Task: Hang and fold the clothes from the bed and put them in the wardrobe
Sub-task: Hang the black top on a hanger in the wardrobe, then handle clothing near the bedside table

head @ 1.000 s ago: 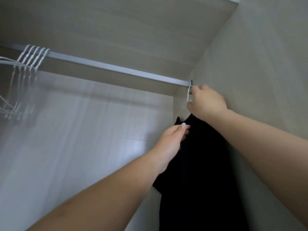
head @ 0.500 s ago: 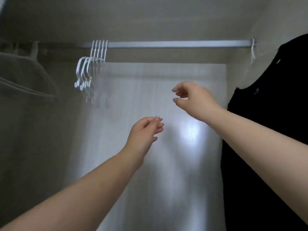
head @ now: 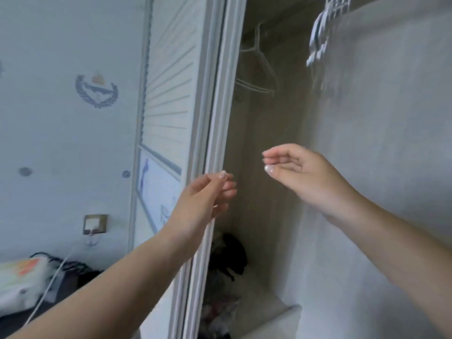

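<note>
My left hand [head: 205, 199] hovers in front of the wardrobe's white door frame [head: 210, 123], fingers loosely curled and holding nothing. To its right and a little higher, my right hand [head: 300, 174] is inside the wardrobe opening, fingers apart and empty. A bunch of empty white hangers [head: 322, 33] hangs at the top right. One thin wire hanger [head: 259, 67] hangs further back in the shadowed left part. The black garment is out of view.
A dark heap of clothes [head: 227, 263] lies low in the wardrobe's left corner. The white louvred sliding door [head: 168, 77] stands left of the frame. Beyond it is a pale wall with a socket [head: 95, 224], and a white bag [head: 22, 277] lies at the lower left.
Both hands let go of the hanger with the black garment on the rail. My view has swung left, past the empty hangers to the door frame, and both hands moved left with it.
</note>
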Motion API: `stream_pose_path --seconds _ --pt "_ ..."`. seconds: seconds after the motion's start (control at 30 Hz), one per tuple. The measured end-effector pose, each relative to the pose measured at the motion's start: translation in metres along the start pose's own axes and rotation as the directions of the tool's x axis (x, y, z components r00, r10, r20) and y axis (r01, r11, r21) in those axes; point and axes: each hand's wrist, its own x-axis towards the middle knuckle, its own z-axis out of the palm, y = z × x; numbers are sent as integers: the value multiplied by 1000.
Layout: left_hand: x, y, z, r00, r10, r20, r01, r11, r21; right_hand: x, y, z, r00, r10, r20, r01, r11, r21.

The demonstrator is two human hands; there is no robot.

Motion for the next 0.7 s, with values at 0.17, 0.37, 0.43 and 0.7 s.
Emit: stream_pose_path --seconds 0.17,0.37,0.43,0.7 --pt "-60 21 -93 967 -16 -253 53 989 140 -11 -11 98 978 -54 202 10 977 212" --pt "-165 54 -186 858 61 -509 64 972 225 -61 -64 215 886 -175 429 15 937 350" --pt "-202 65 -214 817 88 -569 91 956 279 -84 -84 245 842 -225 490 18 920 392" --pt "-380 128 -307 644 171 -746 233 884 404 -183 -196 374 690 -375 618 -57 824 564"
